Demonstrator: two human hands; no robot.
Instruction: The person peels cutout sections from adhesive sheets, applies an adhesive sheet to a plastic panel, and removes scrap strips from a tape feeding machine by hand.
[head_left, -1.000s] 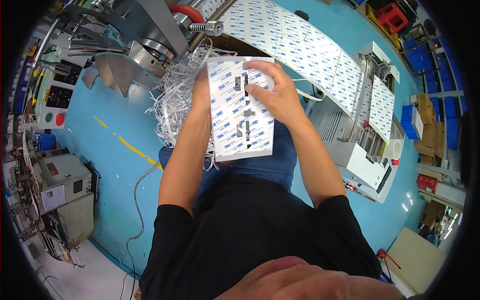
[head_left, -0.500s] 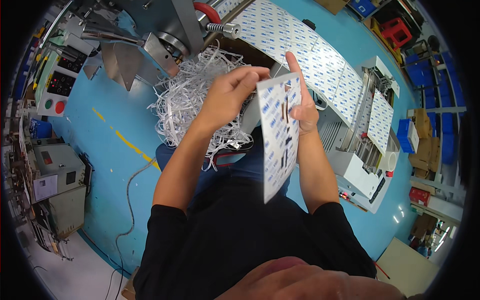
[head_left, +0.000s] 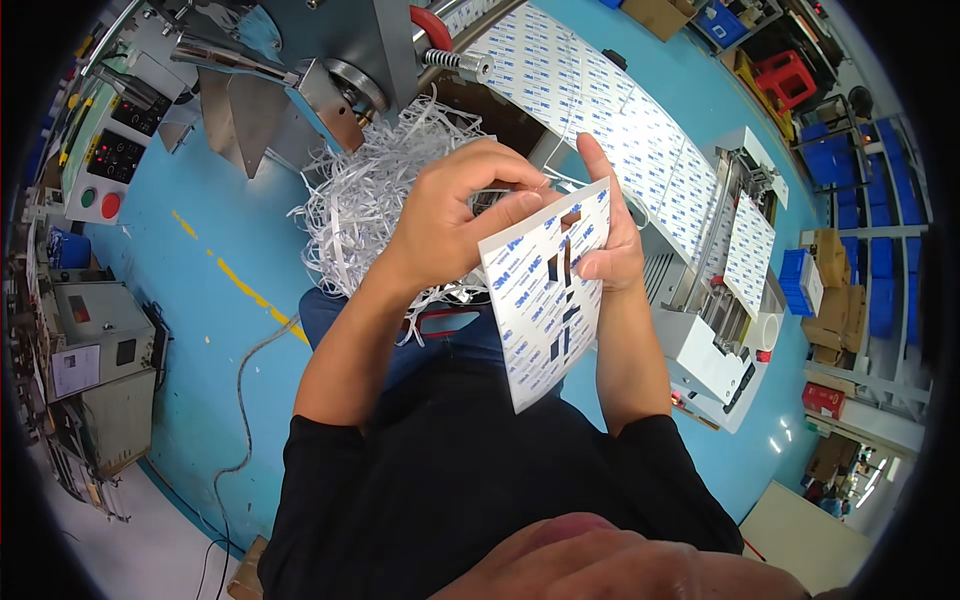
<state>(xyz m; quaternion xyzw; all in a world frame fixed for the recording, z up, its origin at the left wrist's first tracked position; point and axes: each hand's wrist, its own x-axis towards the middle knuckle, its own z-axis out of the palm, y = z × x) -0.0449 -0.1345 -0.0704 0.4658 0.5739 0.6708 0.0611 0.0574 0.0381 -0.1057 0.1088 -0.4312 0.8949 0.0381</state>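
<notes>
A white adhesive-backed sheet (head_left: pixel 530 320) with blue print and dark cut-out slots hangs tilted in front of my chest. My right hand (head_left: pixel 618 240) grips its right edge, thumb on the printed face, index finger stretched upward. My left hand (head_left: pixel 450 215) is closed in a pinch at the sheet's top edge; whatever lies between its fingertips is too small to make out. Thin white strips show just behind that edge, near both hands. Beyond my left hand, a heap of shredded white strips (head_left: pixel 350 210) lies under the machine.
A metal machine with a roller (head_left: pixel 355 85) stands ahead. A long printed web (head_left: pixel 600 90) runs right to a second machine (head_left: pixel 700 345). At left are a control panel (head_left: pixel 100 175) and a grey cabinet (head_left: pixel 100 330). A cable (head_left: pixel 240 400) crosses the blue floor; shelves with blue bins (head_left: pixel 880 260) line the right.
The sheet has turned to show more of its printed face, and its lower part has swung left. My left hand's fingers have come closer to its top edge.
</notes>
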